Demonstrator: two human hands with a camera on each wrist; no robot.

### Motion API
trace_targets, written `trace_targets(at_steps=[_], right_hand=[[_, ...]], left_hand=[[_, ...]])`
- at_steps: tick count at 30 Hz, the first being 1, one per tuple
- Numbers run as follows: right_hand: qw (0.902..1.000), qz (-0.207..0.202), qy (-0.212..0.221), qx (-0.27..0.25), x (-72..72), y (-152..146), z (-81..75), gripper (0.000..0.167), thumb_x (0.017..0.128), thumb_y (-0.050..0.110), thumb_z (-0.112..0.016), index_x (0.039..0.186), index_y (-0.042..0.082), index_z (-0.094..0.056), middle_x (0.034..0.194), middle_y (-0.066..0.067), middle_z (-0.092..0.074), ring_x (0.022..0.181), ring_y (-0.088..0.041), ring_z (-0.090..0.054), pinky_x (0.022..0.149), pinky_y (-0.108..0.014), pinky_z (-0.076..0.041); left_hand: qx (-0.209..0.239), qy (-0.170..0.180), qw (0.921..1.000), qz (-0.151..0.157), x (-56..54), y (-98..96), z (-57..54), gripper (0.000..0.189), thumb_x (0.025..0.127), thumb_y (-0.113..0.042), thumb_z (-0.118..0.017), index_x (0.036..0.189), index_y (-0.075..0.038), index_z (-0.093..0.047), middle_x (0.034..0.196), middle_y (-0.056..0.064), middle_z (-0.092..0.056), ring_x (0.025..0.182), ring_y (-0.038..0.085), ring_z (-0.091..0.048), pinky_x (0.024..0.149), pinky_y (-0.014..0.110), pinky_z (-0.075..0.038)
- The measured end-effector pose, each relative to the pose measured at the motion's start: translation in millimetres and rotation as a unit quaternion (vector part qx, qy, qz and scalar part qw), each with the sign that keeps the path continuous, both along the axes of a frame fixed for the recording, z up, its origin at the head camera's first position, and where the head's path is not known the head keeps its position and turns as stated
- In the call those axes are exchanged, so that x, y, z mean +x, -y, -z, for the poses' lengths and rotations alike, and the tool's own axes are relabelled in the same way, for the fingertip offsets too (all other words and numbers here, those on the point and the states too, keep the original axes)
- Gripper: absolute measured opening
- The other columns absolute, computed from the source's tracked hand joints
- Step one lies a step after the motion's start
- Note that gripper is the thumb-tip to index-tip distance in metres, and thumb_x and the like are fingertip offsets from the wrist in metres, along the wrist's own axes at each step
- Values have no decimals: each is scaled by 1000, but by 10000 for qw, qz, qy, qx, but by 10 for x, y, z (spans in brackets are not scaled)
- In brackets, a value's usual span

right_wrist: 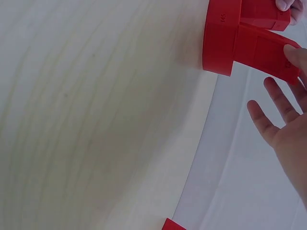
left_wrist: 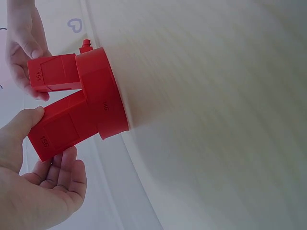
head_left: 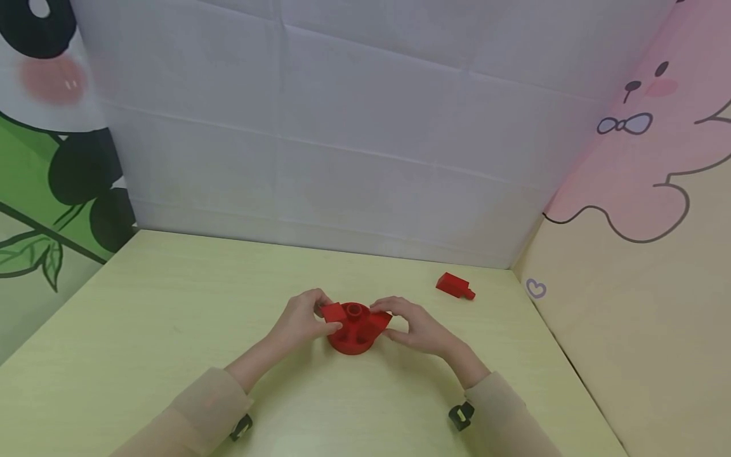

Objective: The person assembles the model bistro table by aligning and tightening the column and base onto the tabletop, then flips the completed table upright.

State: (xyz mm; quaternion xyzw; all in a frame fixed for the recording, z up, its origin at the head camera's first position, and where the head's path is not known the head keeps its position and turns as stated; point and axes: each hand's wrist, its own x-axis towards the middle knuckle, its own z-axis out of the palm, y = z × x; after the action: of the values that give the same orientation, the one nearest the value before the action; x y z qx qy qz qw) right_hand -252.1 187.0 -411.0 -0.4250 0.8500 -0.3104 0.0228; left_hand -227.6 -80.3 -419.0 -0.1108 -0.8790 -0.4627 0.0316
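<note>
A round red plastic base (head_left: 351, 347) with hollows and a raised central ring stands on the table. My left hand (head_left: 301, 319) pinches a red block (left_wrist: 63, 125) between thumb and fingers; the block's lower end meets the base and it leans outward. On the other side, my right hand (head_left: 419, 328) pinches a second red block (right_wrist: 266, 51), also tilted outward with its lower end at the base. The blocks carry small raised numbers. How deep their ends sit inside the base is hidden by its wall.
A loose red block with a knobbed peg (head_left: 454, 285) lies at the back right of the pale yellow table (head_left: 171, 330). A white cloth wall (head_left: 365, 158) rises behind the table. Cartoon-printed panels (head_left: 639, 254) stand at both sides.
</note>
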Motion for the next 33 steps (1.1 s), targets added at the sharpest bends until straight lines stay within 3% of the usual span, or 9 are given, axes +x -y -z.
trace_targets(at_steps=[12, 20, 24, 29, 33], right_hand=[[9996, 76, -193, 174, -25, -38, 61, 46, 87, 7, -66, 131, 16, -53, 131, 6, -54, 124, -12, -47, 100, -34, -44], [9990, 121, -426, -1, -32, -89, 80, 53, 85, 11, -70, 133, 17, -51, 133, 7, -52, 125, -14, -46, 98, -37, -45], [9954, 843, -463, 35, -97, -221, 108, 54, 86, 16, -69, 135, 20, -48, 136, 6, -49, 128, -16, -43, 101, -41, -42], [9777, 2040, -496, 88, -231, -471, 156, 49, 88, 16, -67, 133, 19, -50, 134, -1, -51, 123, -24, -48, 98, -45, -44], [9688, 2415, -550, 74, -335, -678, 187, 47, 87, 14, -67, 131, 15, -52, 131, -5, -53, 119, -28, -49, 96, -47, -45]], left_hand=[[3, 19, 10000, -51, 5, -20, -7, 31, 70, -15, -83, 93, -9, -62, 84, -2, -61, 79, 18, -58, 61, 26, -48], [-2, 37, 10000, -68, 29, -2, -25, 31, 71, -16, -83, 95, -10, -63, 85, -3, -62, 80, 16, -57, 63, 26, -49], [19, 53, 10000, 55, 25, 22, -43, 32, 71, -17, -82, 97, -10, -64, 86, -3, -62, 82, 17, -58, 64, 26, -49], [26, 74, 9997, 232, -3, 61, -51, 33, 73, -18, -82, 100, -12, -65, 86, -4, -63, 86, 23, -61, 68, 29, -48], [-62, -72, 9990, 438, -29, 102, -55, 33, 73, -19, -81, 101, -12, -66, 87, -6, -64, 85, 18, -60, 76, 32, -48]])
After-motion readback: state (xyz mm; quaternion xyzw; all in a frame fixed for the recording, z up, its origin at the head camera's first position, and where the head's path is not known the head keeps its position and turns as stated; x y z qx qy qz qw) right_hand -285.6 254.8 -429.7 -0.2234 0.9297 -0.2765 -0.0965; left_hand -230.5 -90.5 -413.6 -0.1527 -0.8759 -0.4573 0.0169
